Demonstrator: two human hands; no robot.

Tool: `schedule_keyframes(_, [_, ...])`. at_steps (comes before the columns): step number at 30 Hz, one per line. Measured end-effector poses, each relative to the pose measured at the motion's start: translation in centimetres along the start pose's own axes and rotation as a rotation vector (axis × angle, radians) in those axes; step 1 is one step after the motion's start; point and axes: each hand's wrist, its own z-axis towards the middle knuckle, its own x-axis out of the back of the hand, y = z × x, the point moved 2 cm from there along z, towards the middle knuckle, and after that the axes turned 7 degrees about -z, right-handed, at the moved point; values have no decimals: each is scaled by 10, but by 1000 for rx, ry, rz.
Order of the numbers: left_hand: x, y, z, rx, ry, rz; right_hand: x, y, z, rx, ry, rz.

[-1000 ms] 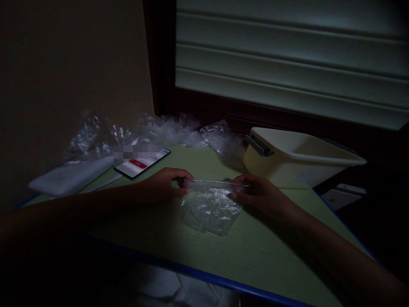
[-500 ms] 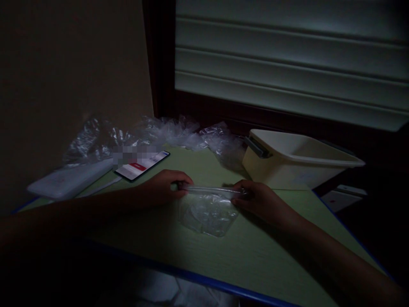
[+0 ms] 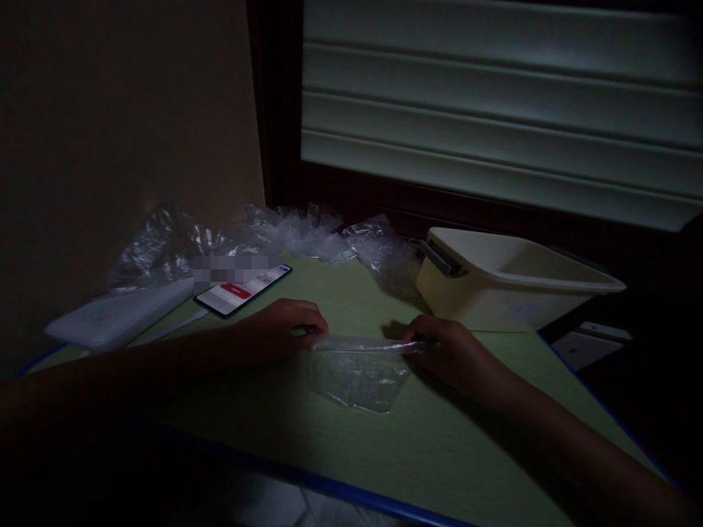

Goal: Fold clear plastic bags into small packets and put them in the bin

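A clear plastic bag (image 3: 359,377) is stretched between my two hands, low over the green table (image 3: 466,454). Its far edge is folded into a narrow strip, and the rest spreads toward me. My left hand (image 3: 288,326) pinches the strip's left end between thumb and fingers. At the right end, my right hand (image 3: 447,348) grips the same strip with curled fingers. Dim light hides the exact fingertip contact on both sides.
Crumpled clear plastic bags (image 3: 307,230) line the table's back. A phone (image 3: 247,290) with a lit screen lies left, beside a white rounded case (image 3: 121,315) and a cable. A cream bin (image 3: 477,296) stands at back right; a white box (image 3: 587,350) sits beyond the table's edge.
The folded strip looks flatter and wider than before, and the bag lies smoother. Both hands hold on in nearly the same places. The whole view has shifted slightly.
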Motion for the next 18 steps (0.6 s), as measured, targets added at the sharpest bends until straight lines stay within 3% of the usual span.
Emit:
schedule_keyframes(7, [1, 7, -2, -38, -140, 162, 5, -4, -3, 91, -47, -109])
schedule_keyframes(14, [-3, 11, 0, -139, -292, 459, 10, -19, -5, 251, -122, -480])
schedule_keyframes(18, [-2, 18, -2, -192, -297, 544, 10, -24, -8, 268, -168, -619])
